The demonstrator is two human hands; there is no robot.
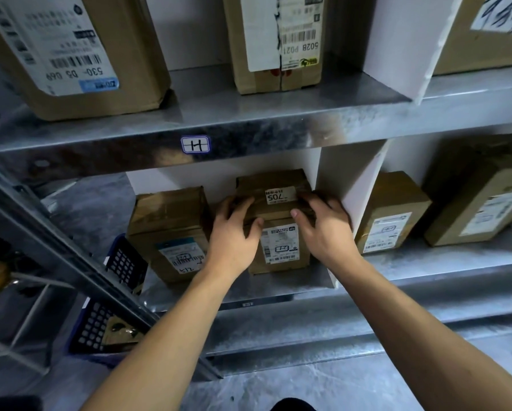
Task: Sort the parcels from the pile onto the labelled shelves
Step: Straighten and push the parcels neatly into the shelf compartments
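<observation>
A small brown cardboard parcel (275, 203) with a label reading 705 sits on top of another labelled brown parcel (280, 250) in the lower shelf bay under the sticker marked H (195, 144). My left hand (234, 229) grips the upper parcel's left side, fingers curled over its top edge. My right hand (322, 223) grips its right side, next to the white divider (346, 185). A third brown parcel (168, 229) stands to the left in the same bay.
The upper metal shelf (248, 114) carries two larger boxes (71, 54) (278, 40). Right of the divider stand two more parcels (391, 215) (480, 200). Blue plastic crates (100, 321) sit low at the left behind a slanted metal brace (56, 247).
</observation>
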